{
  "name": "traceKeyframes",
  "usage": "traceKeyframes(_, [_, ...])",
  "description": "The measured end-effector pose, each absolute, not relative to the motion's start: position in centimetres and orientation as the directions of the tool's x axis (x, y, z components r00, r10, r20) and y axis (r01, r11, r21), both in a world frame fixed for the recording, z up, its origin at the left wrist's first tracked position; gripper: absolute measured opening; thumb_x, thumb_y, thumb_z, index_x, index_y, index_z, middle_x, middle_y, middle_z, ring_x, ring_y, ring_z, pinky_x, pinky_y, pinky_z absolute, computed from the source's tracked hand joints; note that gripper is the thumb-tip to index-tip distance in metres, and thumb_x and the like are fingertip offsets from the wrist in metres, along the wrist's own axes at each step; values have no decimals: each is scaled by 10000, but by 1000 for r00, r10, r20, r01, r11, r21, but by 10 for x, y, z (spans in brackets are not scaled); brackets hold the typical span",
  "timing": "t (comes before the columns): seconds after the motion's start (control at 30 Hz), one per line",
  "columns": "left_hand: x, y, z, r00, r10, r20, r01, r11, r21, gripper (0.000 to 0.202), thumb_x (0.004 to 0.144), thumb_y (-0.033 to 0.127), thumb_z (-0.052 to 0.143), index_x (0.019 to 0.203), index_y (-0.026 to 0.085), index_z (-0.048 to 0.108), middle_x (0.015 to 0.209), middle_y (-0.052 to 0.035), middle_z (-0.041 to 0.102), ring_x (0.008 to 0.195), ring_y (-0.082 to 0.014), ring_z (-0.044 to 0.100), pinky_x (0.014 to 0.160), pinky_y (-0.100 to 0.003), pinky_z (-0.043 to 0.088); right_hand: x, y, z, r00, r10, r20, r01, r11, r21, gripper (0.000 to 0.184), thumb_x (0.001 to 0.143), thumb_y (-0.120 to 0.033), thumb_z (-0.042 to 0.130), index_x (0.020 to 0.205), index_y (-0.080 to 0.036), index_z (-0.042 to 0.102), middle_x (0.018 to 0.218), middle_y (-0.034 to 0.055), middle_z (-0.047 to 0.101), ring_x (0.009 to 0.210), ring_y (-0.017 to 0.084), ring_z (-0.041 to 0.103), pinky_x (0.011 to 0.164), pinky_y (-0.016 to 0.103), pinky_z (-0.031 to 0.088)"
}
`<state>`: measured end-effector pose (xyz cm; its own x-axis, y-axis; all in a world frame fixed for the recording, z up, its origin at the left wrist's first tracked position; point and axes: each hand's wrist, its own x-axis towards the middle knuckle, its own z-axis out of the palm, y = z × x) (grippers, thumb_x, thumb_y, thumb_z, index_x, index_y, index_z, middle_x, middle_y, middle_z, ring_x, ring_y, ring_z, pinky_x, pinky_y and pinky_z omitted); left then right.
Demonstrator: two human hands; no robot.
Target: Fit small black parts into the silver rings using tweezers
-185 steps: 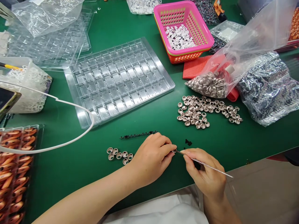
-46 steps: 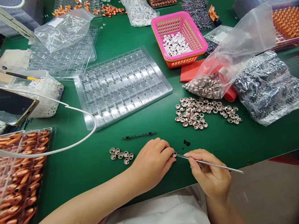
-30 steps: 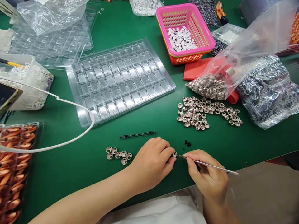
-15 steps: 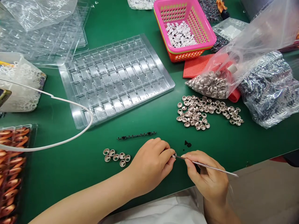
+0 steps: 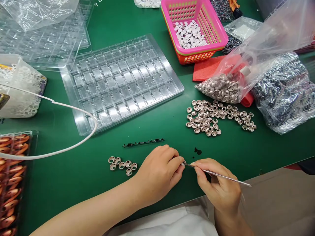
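One silvery cup (image 5: 183,163) sits pinched in left hand (image 5: 158,173); right hand (image 5: 219,191) grips metal pick (image 5: 228,179)

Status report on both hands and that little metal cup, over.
Left hand pinches small metal cup. Right hand grips thin metal tool, tip at the cup. Black bits lie just beyond, apart.

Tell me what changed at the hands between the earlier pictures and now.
Almost nothing. The left hand still pinches one small metal cup, and the right hand still holds the thin metal tool with its tip at that cup. Nothing taken up or let go. The cups beside the left hand and the black strip lie as before; only the view shifted.
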<state>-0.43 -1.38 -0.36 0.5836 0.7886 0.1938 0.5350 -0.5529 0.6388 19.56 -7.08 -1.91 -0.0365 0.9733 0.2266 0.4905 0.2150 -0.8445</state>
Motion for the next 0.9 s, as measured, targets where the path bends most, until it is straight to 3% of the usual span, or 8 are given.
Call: traceKeyframes(0.9, [-6,-16,-7,593,778,208,536,-574,619,102,920,137,600,936,130,700,849,-53,677,708,-181,531,625,-340,422,194,-69,-18,9,996,89,509,72,-858,173,877,-93,650,954,-247,662,879,2,741,752,142,702,640,256,600])
